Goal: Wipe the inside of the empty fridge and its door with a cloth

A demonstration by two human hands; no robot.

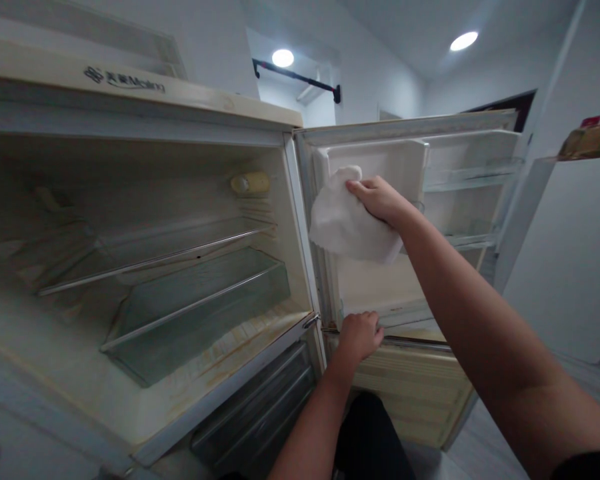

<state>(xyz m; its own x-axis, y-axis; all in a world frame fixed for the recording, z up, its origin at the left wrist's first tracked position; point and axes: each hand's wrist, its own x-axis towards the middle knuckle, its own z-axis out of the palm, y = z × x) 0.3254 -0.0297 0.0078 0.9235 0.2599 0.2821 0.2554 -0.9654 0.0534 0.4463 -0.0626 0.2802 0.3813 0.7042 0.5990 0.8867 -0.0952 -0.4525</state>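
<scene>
My right hand [380, 200] pinches a white cloth [353, 227], which hangs down against the inner side of the open upper fridge door [375, 283]. Lower down, my left hand [361, 333] has its fingers curled over the bottom edge of that door, by its lowest shelf [405, 317]; its fingertips are partly hidden. Clear door shelves [470, 180] run along the door's right part, beyond my right hand. Below my left hand, the yellowed lower door [410, 393] also stands open.
The stained fridge compartment [190, 407] gapes at left, with a glass shelf [155, 260], a clear drawer [200, 320] and a yellowish lamp cover [251, 183]. Beneath it is a dark clear-fronted drawer [260, 413]. A white cabinet [570, 260] bearing a cardboard box [590, 141] stands at right.
</scene>
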